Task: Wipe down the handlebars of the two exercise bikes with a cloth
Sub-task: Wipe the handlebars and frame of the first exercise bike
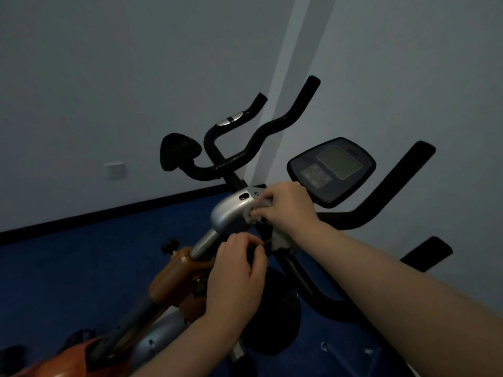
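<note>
My right hand (288,208) grips a grey cloth (280,240) and presses it against the silver housing (231,213) below the near bike's black handlebars (261,131). The cloth hangs down under the hand. My left hand (236,270) curls its fingers round a dark part just below the housing, beside the silver stem (202,244). The second bike's handlebar (392,183) rises at the right, next to its console (333,170).
The orange frame (174,278) of the near bike runs down to the lower left. A black saddle-shaped pad (178,151) sits left of the handlebars. Grey walls stand behind, with a wall socket (116,171). The floor (81,257) is blue.
</note>
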{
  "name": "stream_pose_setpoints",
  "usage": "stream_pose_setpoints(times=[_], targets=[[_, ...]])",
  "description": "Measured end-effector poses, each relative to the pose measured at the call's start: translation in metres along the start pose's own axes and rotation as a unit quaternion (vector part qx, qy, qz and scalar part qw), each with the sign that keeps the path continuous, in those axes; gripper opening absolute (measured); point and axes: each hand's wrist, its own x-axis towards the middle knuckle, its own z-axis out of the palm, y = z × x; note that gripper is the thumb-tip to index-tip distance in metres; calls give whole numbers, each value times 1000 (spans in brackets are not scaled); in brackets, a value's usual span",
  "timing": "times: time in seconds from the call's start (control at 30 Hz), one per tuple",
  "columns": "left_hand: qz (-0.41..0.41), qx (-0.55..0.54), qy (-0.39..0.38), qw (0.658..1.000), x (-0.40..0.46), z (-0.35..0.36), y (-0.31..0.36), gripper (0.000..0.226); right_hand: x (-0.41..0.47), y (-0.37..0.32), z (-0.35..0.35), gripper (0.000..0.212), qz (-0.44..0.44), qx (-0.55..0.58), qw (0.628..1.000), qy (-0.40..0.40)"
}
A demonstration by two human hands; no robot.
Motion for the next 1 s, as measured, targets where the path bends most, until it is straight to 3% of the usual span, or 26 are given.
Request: stream_pose_setpoints(times=[0.07, 0.17, 0.27, 0.37, 0.57, 0.7, 0.9, 1.0], targets=[[2, 4, -1, 1000, -2, 0, 2, 6, -8, 1, 1, 26, -17, 2, 1000, 26], [-5, -8, -6, 1000, -3, -3, 2, 9, -24, 9, -12, 16, 4, 115, 984, 135], [-27, -40, 8, 999, -10, -3, 3, 12, -57, 23, -23, 13, 39, 94, 969, 224], [-4, -31, 29, 999, -22, 1, 6, 12, -94, 27, -5, 16, 77, 80, 976, 189], [101, 119, 34, 987, -26, 10, 24, 21, -127, 25, 21, 13, 104, 97, 978, 152], [127, 119, 10, 985, -27, 21, 37, 21, -159, 39, 16, 13, 49, 61, 984, 162], [153, 147, -28, 977, -20, 26, 38, 15, -188, 87, 0, 13, -161, -91, 965, 187], [154, 163, -30, 974, -20, 26, 36, 14, -175, 125, -32, 9, -152, -112, 945, 269]])
